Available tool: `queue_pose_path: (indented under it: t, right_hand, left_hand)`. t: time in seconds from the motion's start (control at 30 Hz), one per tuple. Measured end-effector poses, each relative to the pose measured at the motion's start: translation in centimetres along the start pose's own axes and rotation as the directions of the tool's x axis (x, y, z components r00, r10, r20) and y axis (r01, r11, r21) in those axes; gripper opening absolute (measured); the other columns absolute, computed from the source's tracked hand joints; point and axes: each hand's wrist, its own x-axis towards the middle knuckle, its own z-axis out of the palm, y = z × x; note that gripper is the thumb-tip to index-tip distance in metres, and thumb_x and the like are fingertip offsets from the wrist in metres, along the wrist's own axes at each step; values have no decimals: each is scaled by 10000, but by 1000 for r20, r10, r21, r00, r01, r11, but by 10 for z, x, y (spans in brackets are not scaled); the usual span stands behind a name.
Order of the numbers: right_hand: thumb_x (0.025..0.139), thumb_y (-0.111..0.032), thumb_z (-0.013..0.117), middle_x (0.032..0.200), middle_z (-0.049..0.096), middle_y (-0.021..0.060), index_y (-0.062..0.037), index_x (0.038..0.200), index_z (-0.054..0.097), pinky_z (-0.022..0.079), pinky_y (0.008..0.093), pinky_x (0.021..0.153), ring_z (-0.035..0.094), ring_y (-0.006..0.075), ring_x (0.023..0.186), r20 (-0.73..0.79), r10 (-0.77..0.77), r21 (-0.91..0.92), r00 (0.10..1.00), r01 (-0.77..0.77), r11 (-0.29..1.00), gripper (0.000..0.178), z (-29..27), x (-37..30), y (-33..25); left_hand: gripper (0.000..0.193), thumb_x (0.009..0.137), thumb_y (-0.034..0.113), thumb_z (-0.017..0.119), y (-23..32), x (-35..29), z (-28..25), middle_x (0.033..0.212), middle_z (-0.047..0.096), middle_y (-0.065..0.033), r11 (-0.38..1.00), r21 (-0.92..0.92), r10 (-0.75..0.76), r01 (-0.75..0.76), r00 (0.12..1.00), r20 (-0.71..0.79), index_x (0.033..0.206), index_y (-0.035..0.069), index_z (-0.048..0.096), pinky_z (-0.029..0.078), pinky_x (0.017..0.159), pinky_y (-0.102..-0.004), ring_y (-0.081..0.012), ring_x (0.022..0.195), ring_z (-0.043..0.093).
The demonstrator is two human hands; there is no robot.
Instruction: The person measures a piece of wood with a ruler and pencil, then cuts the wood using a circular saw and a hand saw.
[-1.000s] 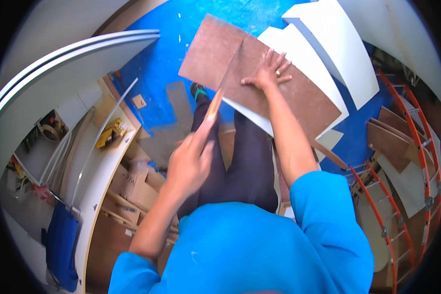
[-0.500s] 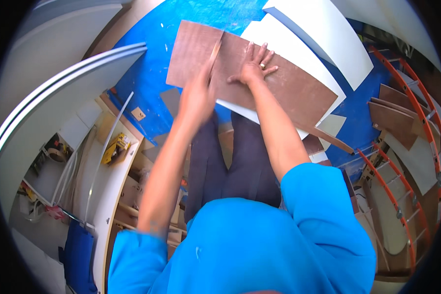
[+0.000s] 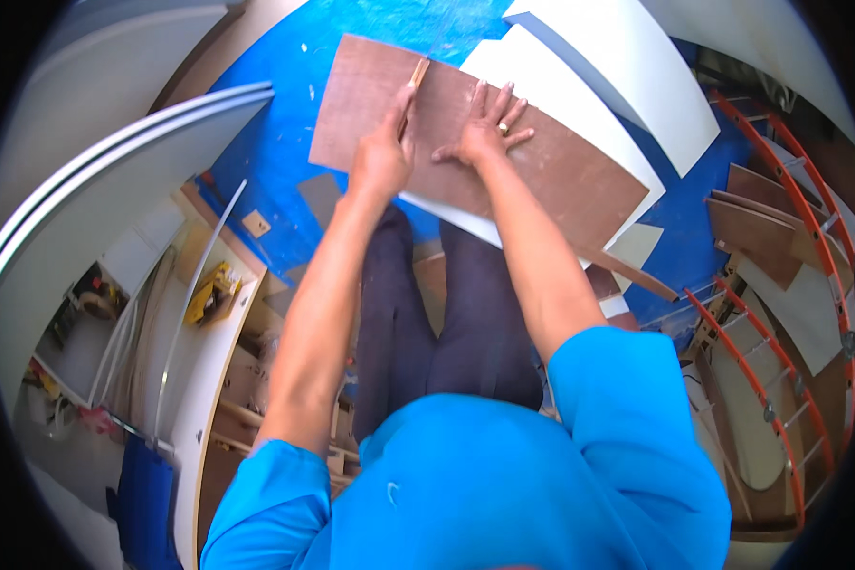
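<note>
A reddish-brown rectangular board (image 3: pixel 579 176) lies aslant in front of me, over white sheet material. My left hand (image 3: pixel 382 160) is closed around a narrow wooden strip (image 3: pixel 418 72) that lies across the board's left part. The strip's far end shows past my fingers; the rest is hidden under the hand. To its right, my right hand (image 3: pixel 484 133) rests flat on the board with fingers spread, a ring on one of them. Under the board's far right edge is a white panel (image 3: pixel 532 81).
Blue covering (image 3: pixel 285 142) spreads over the floor. Orange ladders (image 3: pixel 807 199) stand at the right beside several brown board pieces (image 3: pixel 755 228). A white-edged panel (image 3: pixel 142 142) juts in at the left, above an open cabinet (image 3: pixel 195 380) with tools. A wood strip (image 3: pixel 636 274) sticks out near the board's right end.
My left hand, blurred before, has moved a little farther from me along the strip. My right hand stays flat on the board. The whole view has shifted slightly.
</note>
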Motion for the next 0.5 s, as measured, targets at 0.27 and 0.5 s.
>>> queue_pose_path:
  t: [0.27,0.5]
  right_hand:
    - [424,-609,1010,1682,-306,263,-202,1678,-139,-38,853,1112,-278,538,1528,32,64,-38,997,-63,997,1749,19,-7,21]
    - [398,-632,1006,1674,-326,263,-186,1668,-175,-48,840,1121,-320,526,1515,46,30,-41,998,-28,999,1791,14,-3,1]
  left_hand:
    - [646,931,-71,600,89,-240,-142,1391,626,-286,973,26,-231,231,948,221,1542,103,480,518,1023,-450,-403,1291,635]
    - [634,951,50,540,-3,-39,-24,1336,638,-298,996,-63,-56,61,995,80,1560,202,457,507,1015,-508,-448,1241,629]
